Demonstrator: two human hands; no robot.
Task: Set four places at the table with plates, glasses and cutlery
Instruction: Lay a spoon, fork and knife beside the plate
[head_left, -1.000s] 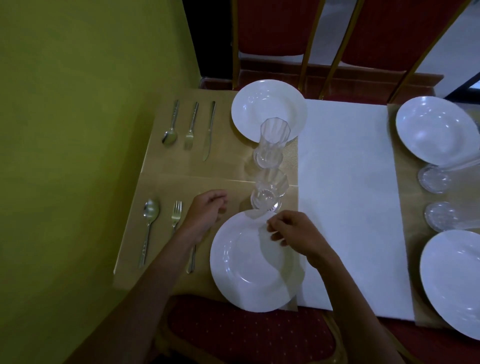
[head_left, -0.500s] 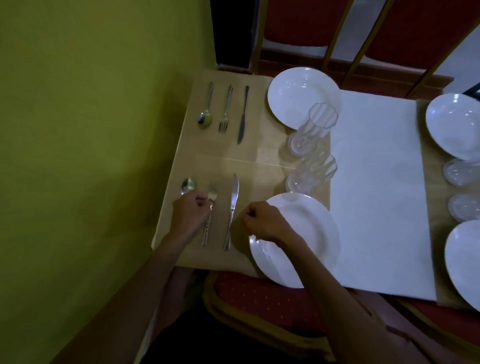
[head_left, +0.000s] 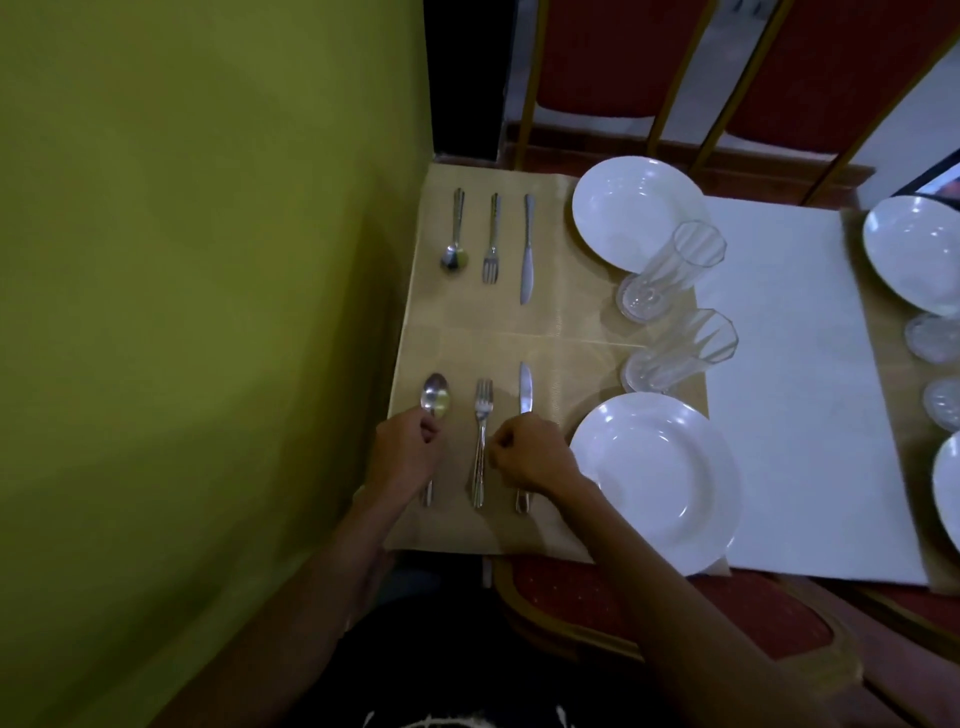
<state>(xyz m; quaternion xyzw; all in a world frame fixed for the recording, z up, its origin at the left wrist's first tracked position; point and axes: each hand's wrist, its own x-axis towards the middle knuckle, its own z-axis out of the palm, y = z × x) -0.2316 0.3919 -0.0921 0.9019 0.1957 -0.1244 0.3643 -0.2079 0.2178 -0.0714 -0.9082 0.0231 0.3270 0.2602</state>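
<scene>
Worktop: beige-matted surface across the centre of the frame, with a white runner to the right.
Near plate: white, lower centre, at the worktop's near edge, just right of the right grip.
Far plate: white, upper centre. More plates and glasses are cut off at the right edge, and their cutlery is out of view.
Glasses: a far glass and a near glass, both clear, stand between the two plates.
Right grip: fingers are curled over the knife's handle. Whether they pinch it or merely rest on it cannot be told.
Left grip: fingers are curled round the spoon's handle and pinch near its neck.
Knife: the blade points up-frame and the handle end shows below the right grip.
Fork: lies between the two grips with its tines up-frame, close to the right grip's knuckles.
Spoon: the bowl shows just above the left grip.
Governing relation: the three long axes run parallel, from bottom to top of the frame. Each grip sits over a handle, so any final squaring is judged to be a small slide along or across that axis. The left grip is nearer the spoon, the right nearer the knife and fork.
</scene>
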